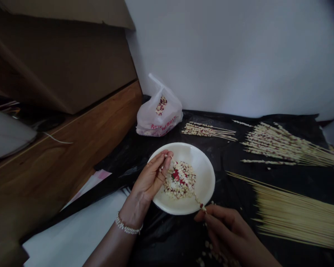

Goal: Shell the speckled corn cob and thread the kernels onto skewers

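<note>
A white bowl point(207, 178) holds small cream and dark-red pieces point(183, 191) with a few bright red bits point(176, 175) among them. My left hand point(153, 176), a beaded bracelet point(128, 226) at its wrist, is over the bowl's left side, its fingers curled together around small pale pieces. At the bowl's lower right edge, my right hand point(225, 226) pinches a thin strand threaded with small pieces point(200, 205), which slants up and left over the bowl.
Behind the bowl stands a white plastic bag point(158, 115). Threaded skewers point(206, 130) lie behind right, a larger bunch point(278, 144) farther right, bare sticks point(300, 213) below. Black sheeting point(161, 237) covers the surface. A cardboard box point(72, 59) is upper left.
</note>
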Tool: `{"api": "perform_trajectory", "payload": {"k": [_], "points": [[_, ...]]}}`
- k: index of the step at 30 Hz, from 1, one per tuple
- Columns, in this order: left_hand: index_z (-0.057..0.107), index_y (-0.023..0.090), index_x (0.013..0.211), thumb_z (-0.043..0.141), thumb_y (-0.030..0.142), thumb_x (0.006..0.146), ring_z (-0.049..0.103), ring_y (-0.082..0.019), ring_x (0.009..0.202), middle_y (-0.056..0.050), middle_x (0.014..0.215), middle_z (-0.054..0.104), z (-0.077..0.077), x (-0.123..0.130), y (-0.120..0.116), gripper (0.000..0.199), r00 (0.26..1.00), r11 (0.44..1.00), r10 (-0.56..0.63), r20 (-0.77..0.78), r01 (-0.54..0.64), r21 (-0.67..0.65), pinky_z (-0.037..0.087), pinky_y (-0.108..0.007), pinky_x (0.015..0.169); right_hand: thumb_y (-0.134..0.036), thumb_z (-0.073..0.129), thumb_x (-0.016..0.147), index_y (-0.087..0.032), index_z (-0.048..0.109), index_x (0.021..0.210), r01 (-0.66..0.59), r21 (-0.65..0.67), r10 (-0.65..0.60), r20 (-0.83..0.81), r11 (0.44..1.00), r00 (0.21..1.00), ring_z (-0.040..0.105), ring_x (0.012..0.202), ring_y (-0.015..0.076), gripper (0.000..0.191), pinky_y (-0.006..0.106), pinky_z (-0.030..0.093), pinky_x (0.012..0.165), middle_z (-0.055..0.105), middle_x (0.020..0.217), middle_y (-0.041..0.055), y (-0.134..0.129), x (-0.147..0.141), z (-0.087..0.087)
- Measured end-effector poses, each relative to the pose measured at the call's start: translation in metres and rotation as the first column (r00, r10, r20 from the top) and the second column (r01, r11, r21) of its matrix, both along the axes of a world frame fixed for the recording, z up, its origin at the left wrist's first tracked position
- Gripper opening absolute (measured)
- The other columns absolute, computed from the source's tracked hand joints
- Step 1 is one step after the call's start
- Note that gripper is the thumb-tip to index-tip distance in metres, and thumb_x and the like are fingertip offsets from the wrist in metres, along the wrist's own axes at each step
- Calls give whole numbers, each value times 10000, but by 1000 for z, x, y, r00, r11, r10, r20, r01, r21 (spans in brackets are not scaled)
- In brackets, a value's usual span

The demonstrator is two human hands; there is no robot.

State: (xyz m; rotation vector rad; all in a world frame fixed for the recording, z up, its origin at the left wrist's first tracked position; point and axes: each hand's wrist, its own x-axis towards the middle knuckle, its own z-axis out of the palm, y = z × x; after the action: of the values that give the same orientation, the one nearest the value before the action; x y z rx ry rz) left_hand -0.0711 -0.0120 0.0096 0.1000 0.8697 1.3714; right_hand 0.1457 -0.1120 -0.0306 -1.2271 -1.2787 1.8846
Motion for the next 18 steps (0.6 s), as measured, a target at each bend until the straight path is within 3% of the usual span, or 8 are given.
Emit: {"api": "perform_trajectory", "payload": {"k": [9,18], "points": [[718,87,966,557,-66,859,745,-126,838,-115,981,759,1,0,-3,247,999,999,-37,-24,37,11,606,-168,779,-703,545,875,-203,708,957,-55,-54,57,45,997,997,390,395,65,532,195,253,394,523,475,-44,1,-4,12],[719,80,958,564,-47,872,742,-114,799,-107,950,764,4,4,-2,218,997,999,-49,-58,49,-4,603,-156,744,-722,534,871,-184,700,965,-53,-70,55,20,996,998,369,387,58,571,190,230,392,506,470,-53,0,-4,6]]}}
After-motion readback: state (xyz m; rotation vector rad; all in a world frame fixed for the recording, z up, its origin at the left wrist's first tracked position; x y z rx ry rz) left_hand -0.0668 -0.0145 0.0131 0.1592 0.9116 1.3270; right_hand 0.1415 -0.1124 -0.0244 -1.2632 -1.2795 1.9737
